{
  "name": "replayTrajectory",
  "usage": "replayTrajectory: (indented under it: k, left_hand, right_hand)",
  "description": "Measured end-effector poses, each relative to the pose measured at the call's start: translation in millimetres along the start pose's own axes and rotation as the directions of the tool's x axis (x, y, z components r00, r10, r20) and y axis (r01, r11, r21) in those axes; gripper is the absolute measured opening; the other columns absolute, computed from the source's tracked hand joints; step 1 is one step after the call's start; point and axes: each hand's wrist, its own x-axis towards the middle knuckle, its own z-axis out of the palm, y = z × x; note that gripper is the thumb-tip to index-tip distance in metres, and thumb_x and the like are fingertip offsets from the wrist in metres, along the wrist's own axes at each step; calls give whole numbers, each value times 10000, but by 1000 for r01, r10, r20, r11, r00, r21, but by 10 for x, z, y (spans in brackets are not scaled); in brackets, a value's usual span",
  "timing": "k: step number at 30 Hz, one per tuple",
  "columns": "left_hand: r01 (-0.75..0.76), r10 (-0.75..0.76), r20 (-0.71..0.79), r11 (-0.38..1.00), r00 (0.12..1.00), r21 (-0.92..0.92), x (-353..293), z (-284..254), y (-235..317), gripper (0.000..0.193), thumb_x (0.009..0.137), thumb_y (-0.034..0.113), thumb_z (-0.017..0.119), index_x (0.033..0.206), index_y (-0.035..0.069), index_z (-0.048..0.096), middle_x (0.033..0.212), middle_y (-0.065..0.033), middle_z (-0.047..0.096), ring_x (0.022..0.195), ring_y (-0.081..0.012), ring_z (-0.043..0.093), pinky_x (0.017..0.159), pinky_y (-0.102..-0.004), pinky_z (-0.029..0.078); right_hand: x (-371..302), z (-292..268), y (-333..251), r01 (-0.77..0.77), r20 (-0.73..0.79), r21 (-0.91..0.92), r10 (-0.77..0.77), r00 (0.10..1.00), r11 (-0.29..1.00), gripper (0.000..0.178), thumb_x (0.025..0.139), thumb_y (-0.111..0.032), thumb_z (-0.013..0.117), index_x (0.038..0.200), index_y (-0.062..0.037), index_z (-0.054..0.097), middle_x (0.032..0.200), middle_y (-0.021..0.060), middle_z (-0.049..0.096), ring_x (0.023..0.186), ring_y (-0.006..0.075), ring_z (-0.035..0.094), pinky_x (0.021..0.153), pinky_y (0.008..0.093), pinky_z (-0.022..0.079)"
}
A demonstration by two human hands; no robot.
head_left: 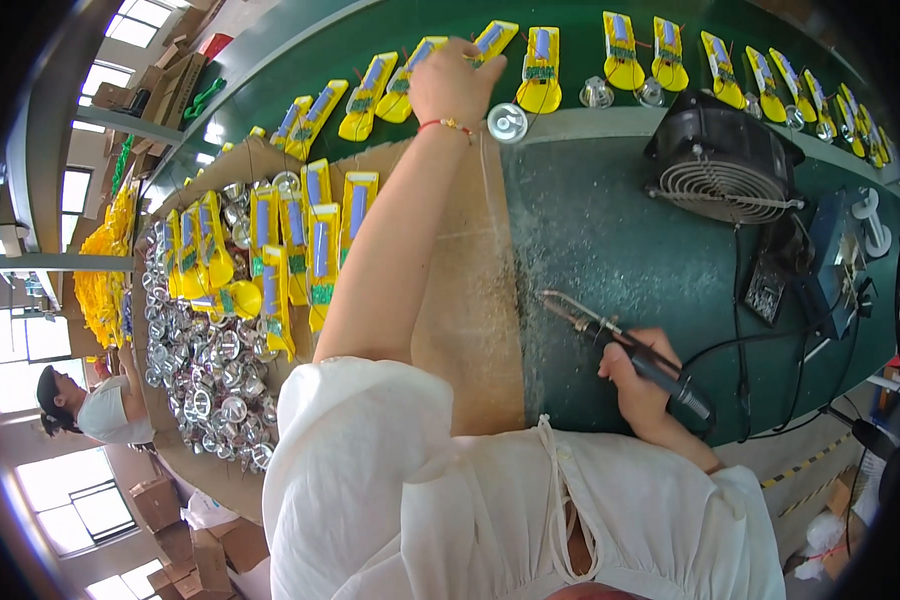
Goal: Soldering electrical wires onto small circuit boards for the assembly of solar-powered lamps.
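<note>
My left hand (454,88) reaches to the far side of the bench, over a row of yellow plastic housings. It lies between one yellow housing (398,100) and another (496,38); its fingertips are partly hidden, so I cannot tell if it grips one. Each housing carries a blue cylindrical cell and a small green circuit board. Just right of my wrist lies a round silver reflector (508,123). Held in my closed right hand (638,385) is a soldering iron (660,372), its metal tip pointing up and left above the dark green bench.
A black fan (727,165) with a wire guard stands at the right, beside a blue box-shaped unit (820,255) and black cables. Many silver reflectors (220,385) and stacked yellow housings (320,260) cover the left. Cardboard (470,300) lies mid-bench. Another person (100,405) is far left.
</note>
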Motion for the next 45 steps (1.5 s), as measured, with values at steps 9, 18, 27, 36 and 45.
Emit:
replayTrajectory:
  k: [9, 18, 27, 36, 45]
  left_hand:
    - [-257, 90, 396, 883, 914, 393, -232, -108, -280, 270, 790, 301, 516, 815, 79, 667, 831, -126, 653, 790, -301, 632, 698, -407, 510]
    - [-221, 208, 78, 941, 975, 255, -2615, -918, -244, 237, 741, 214, 623, 589, 106, 477, 576, -55, 511, 467, -219, 547, 406, -331, 424]
    - [480, -199, -495, 689, 846, 543, -2605, -2120, -1777, 230, 663, 234, 701, 842, 106, 634, 886, -83, 549, 868, -266, 522, 746, -388, 424]
    - [383, -427, -347, 904, 835, -191, -2616, -2025, -1272, 109, 739, 117, 676, 797, 24, 676, 756, -97, 657, 665, -244, 611, 624, -316, 473]
    - [524, -422, 313, 717, 851, -460, -3003, -1311, -547, 125, 756, 115, 683, 770, -5, 654, 621, -85, 567, 538, -155, 565, 519, -274, 437]
  right_hand:
    - [26, 1, 37, -66, 1, 84, 66, 998, 994, 151, 790, -30, 626, 874, 9, 508, 654, 73, 564, 565, 108, 559, 515, 241, 466]
    - [84, 25, 108, 78, -43, 2, -77, 996, 997, 138, 844, -123, 566, 908, -8, 521, 623, 37, 524, 512, 85, 481, 478, 195, 371]
    - [6, 27, 82, 121, -46, -29, -122, 992, 992, 150, 842, -130, 582, 902, -3, 529, 637, 43, 544, 517, 88, 502, 475, 192, 383]
    - [-122, 72, -68, 113, -29, 10, -112, 993, 994, 164, 832, -118, 595, 909, 9, 524, 638, 63, 550, 523, 106, 514, 481, 202, 396]
    - [-193, 358, -251, 344, 336, -64, -304, 892, 937, 127, 787, -25, 604, 852, 30, 510, 696, 87, 556, 541, 113, 551, 491, 232, 449]
